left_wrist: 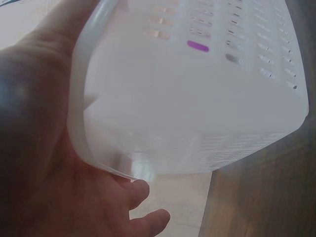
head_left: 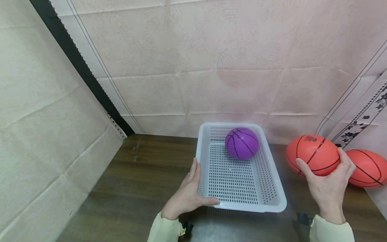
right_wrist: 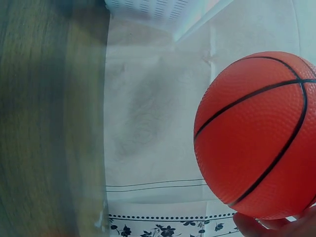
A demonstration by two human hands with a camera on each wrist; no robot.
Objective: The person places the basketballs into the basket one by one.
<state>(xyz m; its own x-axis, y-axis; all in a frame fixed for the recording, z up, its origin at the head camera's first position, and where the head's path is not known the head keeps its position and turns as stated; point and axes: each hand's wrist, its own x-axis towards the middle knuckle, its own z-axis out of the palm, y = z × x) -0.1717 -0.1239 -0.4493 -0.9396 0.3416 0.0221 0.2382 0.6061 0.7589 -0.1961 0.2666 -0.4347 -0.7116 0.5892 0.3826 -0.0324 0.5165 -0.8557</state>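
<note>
To the left of the fingers of the left hand (head_left: pixel 185 197), wooden table (head_left: pixel 121 198) is seen. By that hand the basket (head_left: pixel 248 207) is gripped at its near left corner: the thumb is laid over the rim, the fingers are stretched along the left wall, two tips showing slightly apart. A firm but gentle hold is advised, so that the basket is steadied without its rim being bent. Right of these fingertips, toward the far end, the purple ball (head_left: pixel 242 143) is contained in the basket, touched by neither hand. Beyond the basket's right side, the red ball (head_left: pixel 312 153) is clasped between the widely spread thumb and fingers of the right hand (head_left: pixel 331 186); whether it is lifted cannot be told. Even pressure from both sides is best used, as round plastic may slip. Just right of these fingers, the other ball (head_left: pixel 367 168) is found; knocking it should be avoided.
</note>
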